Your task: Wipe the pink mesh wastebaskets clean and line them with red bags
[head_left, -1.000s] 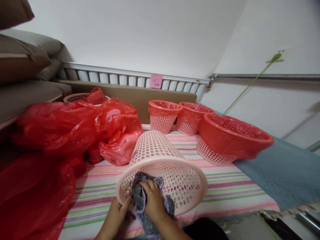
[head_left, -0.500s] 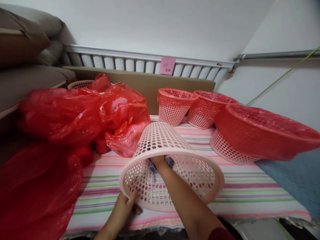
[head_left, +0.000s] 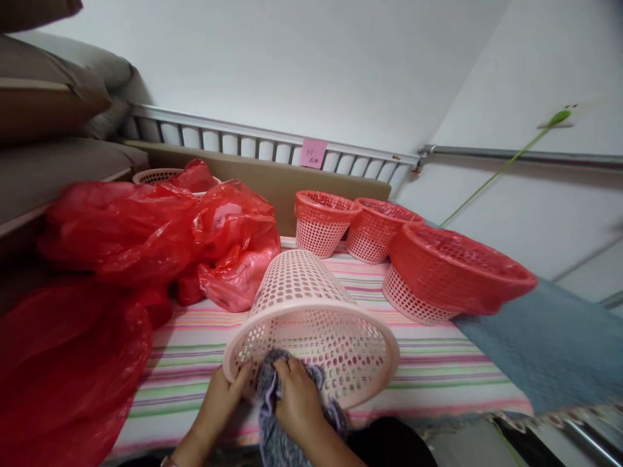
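A pale pink perforated plastic wastebasket lies on its side on the striped cloth, its wide mouth facing me. My left hand grips the rim at the lower left, with the thumb inside and the fingers hidden beneath. My right hand is closed on a grey-purple cloth at the lower front of the mouth. Part of the cloth rests against the inner wall near the rim, while the rest hangs down towards me.
Red bags lie heaped at the left. Three wastebaskets lined with red bags stand at the back right, including a near one. A striped cloth covers the surface. A radiator runs along the wall; cushions are stacked at left.
My right hand has drawn back from deep inside the wastebasket to its mouth, bringing the cloth along. My left hand still holds the rim. The view has shifted slightly.
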`<state>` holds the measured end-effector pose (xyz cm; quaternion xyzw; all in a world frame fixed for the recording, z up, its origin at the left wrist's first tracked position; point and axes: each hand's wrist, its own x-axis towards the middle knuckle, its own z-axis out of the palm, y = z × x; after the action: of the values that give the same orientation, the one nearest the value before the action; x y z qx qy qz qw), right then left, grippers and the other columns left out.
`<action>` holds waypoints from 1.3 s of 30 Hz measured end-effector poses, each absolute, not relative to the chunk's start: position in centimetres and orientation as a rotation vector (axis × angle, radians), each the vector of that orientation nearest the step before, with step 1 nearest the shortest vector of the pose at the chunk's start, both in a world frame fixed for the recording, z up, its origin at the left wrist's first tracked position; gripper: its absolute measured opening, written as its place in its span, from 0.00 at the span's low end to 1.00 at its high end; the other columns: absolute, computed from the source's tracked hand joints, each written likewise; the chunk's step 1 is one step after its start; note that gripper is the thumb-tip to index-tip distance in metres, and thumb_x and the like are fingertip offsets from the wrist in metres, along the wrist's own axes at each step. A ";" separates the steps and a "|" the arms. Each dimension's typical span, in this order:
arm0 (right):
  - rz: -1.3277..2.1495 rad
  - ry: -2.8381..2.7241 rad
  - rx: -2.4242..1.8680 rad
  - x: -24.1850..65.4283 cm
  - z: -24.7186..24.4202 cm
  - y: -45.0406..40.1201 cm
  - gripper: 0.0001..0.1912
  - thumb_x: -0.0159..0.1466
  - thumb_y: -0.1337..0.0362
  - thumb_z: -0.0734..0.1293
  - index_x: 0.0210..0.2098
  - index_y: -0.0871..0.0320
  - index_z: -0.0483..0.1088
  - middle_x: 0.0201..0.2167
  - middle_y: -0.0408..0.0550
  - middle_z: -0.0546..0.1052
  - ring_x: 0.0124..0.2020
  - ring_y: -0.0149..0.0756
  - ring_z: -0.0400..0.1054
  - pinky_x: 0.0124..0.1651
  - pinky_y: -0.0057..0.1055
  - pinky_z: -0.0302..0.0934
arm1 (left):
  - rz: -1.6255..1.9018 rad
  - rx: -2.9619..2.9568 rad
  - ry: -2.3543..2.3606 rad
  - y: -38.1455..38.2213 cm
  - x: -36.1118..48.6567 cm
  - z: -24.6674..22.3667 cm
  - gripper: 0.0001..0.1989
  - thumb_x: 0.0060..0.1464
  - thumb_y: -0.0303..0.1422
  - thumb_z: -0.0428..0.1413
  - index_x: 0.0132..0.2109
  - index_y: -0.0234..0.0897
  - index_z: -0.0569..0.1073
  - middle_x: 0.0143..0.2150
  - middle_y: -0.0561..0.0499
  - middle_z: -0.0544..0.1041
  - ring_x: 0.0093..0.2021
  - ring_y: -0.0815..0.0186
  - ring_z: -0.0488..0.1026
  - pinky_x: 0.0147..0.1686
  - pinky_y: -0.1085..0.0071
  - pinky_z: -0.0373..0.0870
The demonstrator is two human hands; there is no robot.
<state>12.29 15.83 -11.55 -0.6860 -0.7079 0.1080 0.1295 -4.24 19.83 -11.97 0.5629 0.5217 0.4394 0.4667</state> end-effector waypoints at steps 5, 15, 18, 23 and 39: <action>0.409 -2.158 -1.909 13.2 -10.7 14.8 0.22 0.46 0.73 0.63 0.40 0.55 0.70 0.42 0.51 0.71 0.45 0.45 0.65 0.47 0.36 0.59 | 1.111 1.330 1.361 20.6 -5.0 -12.4 0.27 0.49 0.46 0.52 0.49 0.28 0.74 0.49 0.40 0.79 0.56 0.49 0.70 0.57 0.57 0.64; 0.289 -1.894 -1.867 12.0 -11.4 20.8 0.22 0.52 0.72 0.62 0.46 0.57 0.69 0.41 0.53 0.73 0.44 0.43 0.67 0.47 0.34 0.60 | 1.142 1.180 1.174 19.3 -2.8 -13.2 0.26 0.43 0.42 0.60 0.49 0.35 0.74 0.51 0.41 0.78 0.55 0.50 0.71 0.56 0.57 0.67; 0.208 -1.901 -1.898 13.2 -11.5 25.9 0.26 0.52 0.74 0.62 0.51 0.59 0.66 0.48 0.55 0.72 0.50 0.46 0.65 0.53 0.37 0.58 | 1.109 1.096 1.219 19.0 -2.7 -13.0 0.26 0.45 0.41 0.59 0.52 0.37 0.73 0.46 0.42 0.80 0.52 0.49 0.74 0.49 0.57 0.73; 0.209 -1.862 -1.915 14.5 -10.8 33.4 0.21 0.63 0.67 0.57 0.55 0.56 0.64 0.57 0.51 0.67 0.61 0.46 0.54 0.62 0.44 0.46 | 1.082 1.076 1.257 18.8 -2.6 -13.0 0.27 0.47 0.42 0.58 0.54 0.36 0.72 0.44 0.42 0.81 0.52 0.49 0.73 0.49 0.56 0.73; 0.427 -2.079 -1.875 12.3 -11.6 13.8 0.22 0.46 0.76 0.62 0.40 0.56 0.70 0.40 0.51 0.74 0.44 0.44 0.68 0.46 0.35 0.60 | 1.129 1.160 1.183 19.4 -2.4 -14.5 0.30 0.47 0.44 0.56 0.54 0.28 0.70 0.55 0.39 0.75 0.60 0.52 0.66 0.62 0.59 0.56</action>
<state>12.29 13.81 -11.64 -0.6542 -0.7254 0.1489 0.1541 -2.41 19.41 -14.51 0.4878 0.4972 0.4746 0.5381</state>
